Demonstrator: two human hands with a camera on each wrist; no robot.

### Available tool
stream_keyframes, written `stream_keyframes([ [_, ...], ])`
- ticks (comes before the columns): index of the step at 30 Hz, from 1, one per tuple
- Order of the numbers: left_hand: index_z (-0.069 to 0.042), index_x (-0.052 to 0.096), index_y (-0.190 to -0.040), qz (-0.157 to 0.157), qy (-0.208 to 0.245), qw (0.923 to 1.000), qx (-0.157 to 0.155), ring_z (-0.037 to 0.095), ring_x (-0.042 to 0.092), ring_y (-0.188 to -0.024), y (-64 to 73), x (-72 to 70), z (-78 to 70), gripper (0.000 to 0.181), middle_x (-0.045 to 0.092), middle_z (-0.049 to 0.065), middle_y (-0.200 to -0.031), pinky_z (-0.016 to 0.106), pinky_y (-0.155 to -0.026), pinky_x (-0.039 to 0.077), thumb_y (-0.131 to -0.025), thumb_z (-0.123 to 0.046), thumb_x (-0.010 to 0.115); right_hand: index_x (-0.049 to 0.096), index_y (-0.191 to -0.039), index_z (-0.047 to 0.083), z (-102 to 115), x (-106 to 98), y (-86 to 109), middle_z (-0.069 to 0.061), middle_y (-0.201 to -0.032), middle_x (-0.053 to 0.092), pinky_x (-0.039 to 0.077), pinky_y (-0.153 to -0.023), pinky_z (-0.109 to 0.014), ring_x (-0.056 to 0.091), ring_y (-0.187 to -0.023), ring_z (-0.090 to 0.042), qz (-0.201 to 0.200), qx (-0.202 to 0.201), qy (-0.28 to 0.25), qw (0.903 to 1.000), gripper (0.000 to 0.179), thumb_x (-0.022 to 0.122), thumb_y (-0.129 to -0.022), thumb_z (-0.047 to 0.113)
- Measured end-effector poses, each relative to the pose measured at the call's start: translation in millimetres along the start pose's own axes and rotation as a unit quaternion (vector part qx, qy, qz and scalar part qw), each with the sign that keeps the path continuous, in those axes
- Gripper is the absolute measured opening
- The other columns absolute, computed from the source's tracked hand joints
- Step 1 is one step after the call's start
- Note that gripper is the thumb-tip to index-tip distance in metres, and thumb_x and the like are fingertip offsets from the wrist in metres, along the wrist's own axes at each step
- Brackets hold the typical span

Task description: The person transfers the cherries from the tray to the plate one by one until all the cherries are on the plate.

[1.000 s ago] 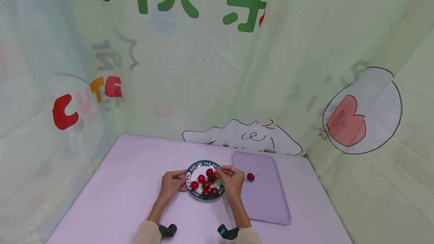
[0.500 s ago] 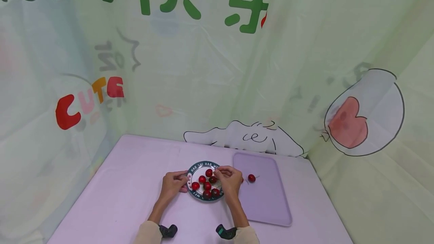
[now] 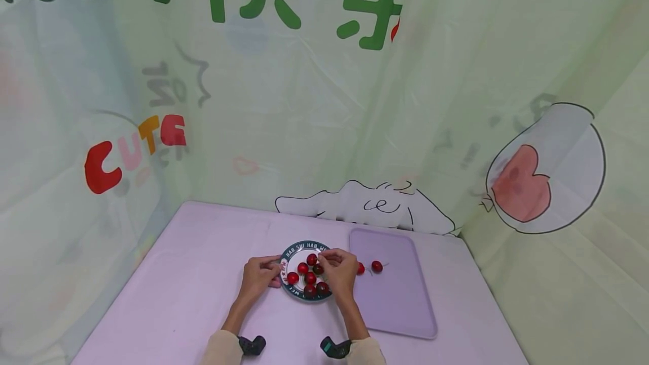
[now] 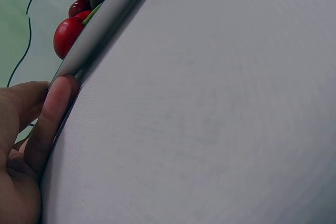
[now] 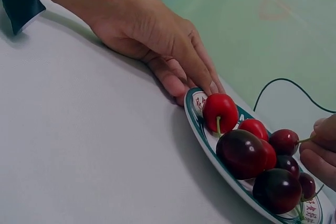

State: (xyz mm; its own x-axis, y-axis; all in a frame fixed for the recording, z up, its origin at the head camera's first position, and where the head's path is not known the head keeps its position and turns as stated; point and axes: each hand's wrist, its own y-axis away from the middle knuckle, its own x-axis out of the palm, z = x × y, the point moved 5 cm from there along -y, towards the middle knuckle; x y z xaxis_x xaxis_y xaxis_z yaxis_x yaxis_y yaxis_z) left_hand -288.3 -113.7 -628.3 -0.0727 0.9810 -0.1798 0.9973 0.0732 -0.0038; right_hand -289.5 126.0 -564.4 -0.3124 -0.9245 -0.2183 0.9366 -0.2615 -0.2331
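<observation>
Left hand (image 3: 257,276): pinching the near-left edge of the round plate (image 3: 299,248), which sits on the tabletop (image 3: 203,275). Right hand (image 3: 341,268): over the plate's right side, thumb and fingers pinching the stem of a red cherry (image 5: 284,142); whether that fruit touches its neighbours, cannot tell. Remaining cherries (image 3: 310,278), bright to dark red, clustered on the plate. To the right, lilac tray (image 3: 395,303), with two cherries near its left side: one (image 3: 377,266) with stem visible, the other (image 3: 360,268) just beside the right hand.
</observation>
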Motion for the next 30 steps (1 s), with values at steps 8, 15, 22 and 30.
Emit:
stream_keyframes([
  [8, -0.001, 0.073, -0.14, 0.0, -0.005, 1.0, -0.005, 0.016, 0.075, -0.062, 0.8, 0.9, 1.4, 0.036, 0.074, 0.012, -0.091, 0.022, -0.062, 0.066, -0.104, -0.007, 0.072, 0.085, -0.097, 0.003, 2.2, 0.8, 5.1, -0.009, -0.097, 0.084, 0.065, -0.082, -0.015, 0.081, -0.087, -0.02, 0.024, -0.02, 0.05, 0.9983, 0.004, 0.086, -0.093, 0.003],
  [15, 0.001, 0.073, -0.139, 0.002, 0.004, 1.0, -0.001, 0.016, 0.075, -0.062, 1.6, 1.4, -0.6, 0.036, 0.074, 0.013, -0.091, 0.022, -0.062, 0.067, -0.103, -0.006, 0.073, 0.087, -0.097, 0.008, 3.7, 3.5, 8.3, -0.003, -0.094, 0.084, 0.061, -0.079, -0.011, 0.076, -0.084, -0.015, 0.04, -0.048, 0.1, 0.993, 0.006, 0.086, -0.092, 0.003],
  [22, 0.001, 0.074, -0.137, 0.004, 0.01, 0.9999, 0.009, 0.014, 0.074, -0.06, 2.1, 1.6, -1.5, 0.036, 0.077, 0.016, -0.093, 0.022, -0.06, 0.066, -0.102, -0.002, 0.073, 0.087, -0.097, 0.009, 8.2, 4.8, 13.2, -0.001, -0.09, 0.084, 0.066, -0.082, -0.021, 0.072, -0.085, -0.013, 0.054, -0.074, 0.149, 0.9846, 0.009, 0.088, -0.09, 0.003],
  [30, -0.001, 0.073, -0.139, 0.001, 0.005, 1.0, 0.004, 0.016, 0.075, -0.061, -0.3, -0.2, 2.0, 0.036, 0.074, 0.014, -0.091, 0.023, -0.061, 0.067, -0.103, -0.003, 0.072, 0.087, -0.098, 0.006, 15.1, 3.4, 17.8, -0.004, -0.092, 0.084, 0.07, -0.089, -0.036, 0.076, -0.088, -0.018, 0.059, -0.109, 0.163, 0.9788, 0.01, 0.088, -0.09, 0.002],
])
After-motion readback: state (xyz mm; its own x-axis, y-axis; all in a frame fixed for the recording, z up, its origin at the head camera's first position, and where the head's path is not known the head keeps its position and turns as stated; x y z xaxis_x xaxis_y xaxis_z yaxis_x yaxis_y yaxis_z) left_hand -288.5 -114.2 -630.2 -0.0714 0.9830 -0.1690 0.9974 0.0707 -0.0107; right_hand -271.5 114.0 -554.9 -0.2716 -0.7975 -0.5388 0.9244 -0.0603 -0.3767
